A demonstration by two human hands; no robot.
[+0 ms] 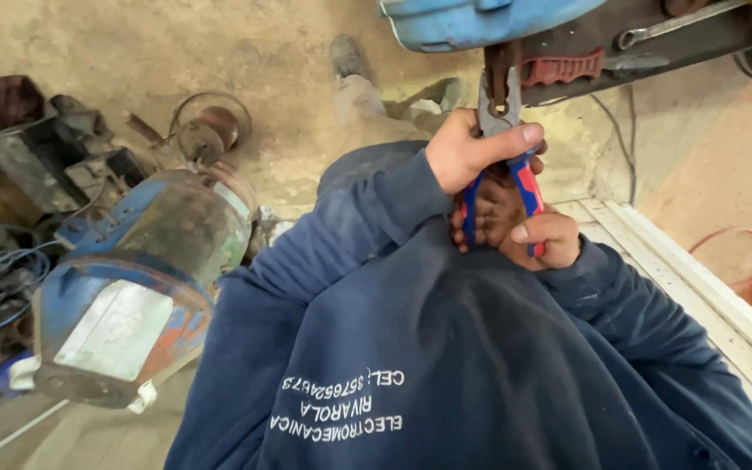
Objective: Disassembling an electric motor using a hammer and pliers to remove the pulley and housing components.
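Both hands grip the pliers (505, 148): left hand (472, 148) closed near the head, right hand (537, 237) closed around the handles, nose biting a dark part under the blue housing (480, 19). A firm squeeze and steady pull seem needed.

The pliers (502, 139) had grey metal jaws and red and blue handles. They stood almost upright, jaws up and handles down. The jaws stuck out just above the top grip and bit on a dark metal piece (500, 65) under a blue shell (480, 19). The handles ran down into the lower grip, spread a little apart.
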